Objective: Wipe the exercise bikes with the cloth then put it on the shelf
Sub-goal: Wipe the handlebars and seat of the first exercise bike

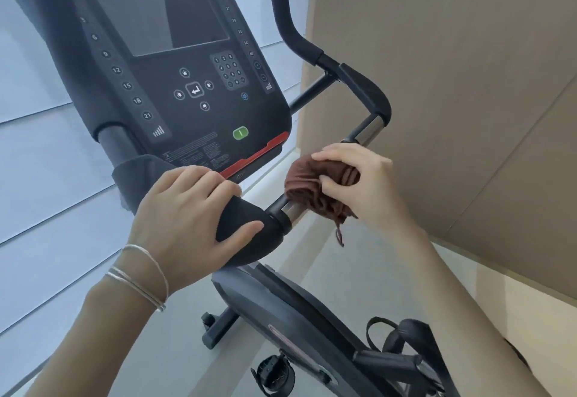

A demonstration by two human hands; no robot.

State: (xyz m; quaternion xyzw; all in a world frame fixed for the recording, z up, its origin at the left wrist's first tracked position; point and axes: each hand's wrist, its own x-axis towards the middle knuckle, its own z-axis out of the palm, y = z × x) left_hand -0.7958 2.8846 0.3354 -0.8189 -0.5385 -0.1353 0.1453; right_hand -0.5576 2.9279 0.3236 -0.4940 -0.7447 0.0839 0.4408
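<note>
While our right hand (356, 178) pinches the bunched brown cloth (312, 187) around the handlebar's chrome section (292, 209) and our left hand (190, 218) clasps the padded grip (246, 231), the dangling thread (339, 234) could snag

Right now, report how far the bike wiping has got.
Done: nothing can be confirmed. In hand: the right hand wraps the brown cloth around the handlebar; the left hand grips its padded end. Left: any remaining surfaces, the other bikes, then shelving the cloth; no shelf shows.
</note>
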